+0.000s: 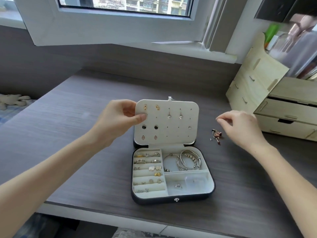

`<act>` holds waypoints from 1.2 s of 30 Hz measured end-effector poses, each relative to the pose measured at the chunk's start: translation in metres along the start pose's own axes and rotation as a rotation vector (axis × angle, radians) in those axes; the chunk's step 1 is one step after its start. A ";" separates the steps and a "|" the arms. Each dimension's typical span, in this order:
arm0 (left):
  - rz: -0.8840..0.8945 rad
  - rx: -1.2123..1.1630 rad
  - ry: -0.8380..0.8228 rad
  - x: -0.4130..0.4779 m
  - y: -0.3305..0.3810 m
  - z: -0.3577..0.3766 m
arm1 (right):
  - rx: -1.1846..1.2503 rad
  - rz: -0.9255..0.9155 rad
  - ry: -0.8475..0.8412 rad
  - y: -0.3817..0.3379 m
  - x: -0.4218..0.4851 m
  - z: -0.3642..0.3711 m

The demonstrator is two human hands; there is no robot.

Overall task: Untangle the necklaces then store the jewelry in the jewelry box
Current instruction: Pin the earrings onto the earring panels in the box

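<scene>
Jewelry box (171, 197) sits open near the worktop's (77, 134) front edge. Left hand (120, 117) grips the upright earring panel (171, 133); right hand (240, 127), fingertips pinched, hovers above loose jewelry (216, 135) beside the wooden drawer organizer (274, 107).

Bright, even daylight from the window (123, 6) ahead; soft, faint shadows under the forearms on the desk (68, 117). Mild glare on the white frame. Wide-angle bowing: window edges and desk front curve toward the corners. Upper right corner smeared, clear container (288, 43) streaked. Centre sharp; small jewelry slightly soft, compression blotchy
</scene>
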State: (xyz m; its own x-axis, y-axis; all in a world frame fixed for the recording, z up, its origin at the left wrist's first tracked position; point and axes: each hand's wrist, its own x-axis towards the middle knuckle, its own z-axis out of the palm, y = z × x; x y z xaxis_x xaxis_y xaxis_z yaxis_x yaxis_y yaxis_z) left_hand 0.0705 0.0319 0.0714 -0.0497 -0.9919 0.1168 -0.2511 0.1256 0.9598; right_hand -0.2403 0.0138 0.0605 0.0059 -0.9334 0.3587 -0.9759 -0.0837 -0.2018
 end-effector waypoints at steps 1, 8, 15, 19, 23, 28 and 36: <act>-0.010 -0.011 0.005 0.001 -0.001 0.001 | -0.018 0.005 -0.054 0.005 0.001 0.002; -0.036 -0.005 0.071 0.005 -0.004 0.004 | -0.194 -0.113 -0.185 0.006 0.009 0.017; 0.051 0.137 0.054 0.008 0.000 0.004 | -0.015 -0.112 0.087 0.001 0.011 0.021; 0.082 0.049 0.030 0.013 0.005 0.004 | 0.459 -0.110 0.179 -0.046 0.000 -0.003; 0.129 0.055 0.002 0.010 0.007 0.011 | 0.896 -0.100 -0.030 -0.107 -0.006 -0.018; 0.386 0.233 0.067 0.005 0.006 0.016 | 1.125 -0.002 -0.180 -0.144 -0.005 -0.007; 0.512 0.264 0.178 0.003 0.002 0.018 | 1.339 0.113 -0.070 -0.157 -0.009 -0.002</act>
State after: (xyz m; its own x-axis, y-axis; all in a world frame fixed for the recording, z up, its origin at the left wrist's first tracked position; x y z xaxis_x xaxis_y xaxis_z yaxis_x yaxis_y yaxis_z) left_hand 0.0520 0.0297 0.0690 -0.0707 -0.7890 0.6103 -0.4706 0.5658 0.6770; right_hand -0.0877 0.0358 0.0909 -0.0099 -0.9701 0.2424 -0.0097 -0.2423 -0.9702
